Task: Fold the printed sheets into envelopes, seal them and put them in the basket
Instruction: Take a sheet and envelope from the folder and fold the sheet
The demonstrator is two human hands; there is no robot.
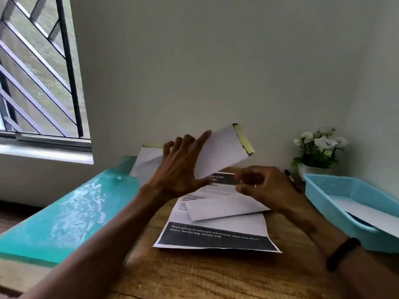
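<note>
We see the printed sheet (216, 236) lying mid-table. The basket (336, 190) sits right of it. A pen (292, 180) lies between them.

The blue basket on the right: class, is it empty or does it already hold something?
Not empty. The blue basket already holds a flat white piece of paper, lying along its bottom.

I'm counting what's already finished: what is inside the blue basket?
Inside the blue basket lies something flat and white, likely an envelope, with a dark shape under its near edge. Whether more pieces lie beneath it cannot be seen; it covers much of the floor.
</note>
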